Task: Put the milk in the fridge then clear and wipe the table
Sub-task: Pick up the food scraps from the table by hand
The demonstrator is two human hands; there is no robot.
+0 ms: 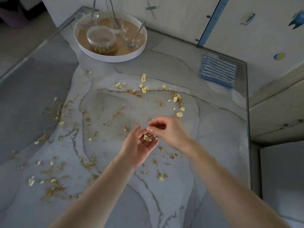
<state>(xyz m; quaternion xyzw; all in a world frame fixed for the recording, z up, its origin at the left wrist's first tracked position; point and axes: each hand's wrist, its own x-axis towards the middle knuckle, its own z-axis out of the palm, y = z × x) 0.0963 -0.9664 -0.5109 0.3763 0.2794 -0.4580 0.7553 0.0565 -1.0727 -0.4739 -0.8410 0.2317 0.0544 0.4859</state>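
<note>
Pale yellow flakes (179, 114) and brown cereal crumbs (54, 190) are scattered across the grey marble table (115, 203). My left hand (137, 149) is held palm up over the table's middle, fingers relaxed, with one flake (147, 138) lying on them. My right hand (166, 130) hovers just above and to the right, its fingertips bunched together over the left palm; I cannot tell whether it holds anything. A blue and white striped cloth (218, 71) lies folded at the table's far right.
A round white tray (113, 57) at the back holds a lidded clear jar (102, 41) with cereal, glass bowls and spoons (136, 37). The table's right edge (247, 112) borders white cabinets. Floor shows to the left.
</note>
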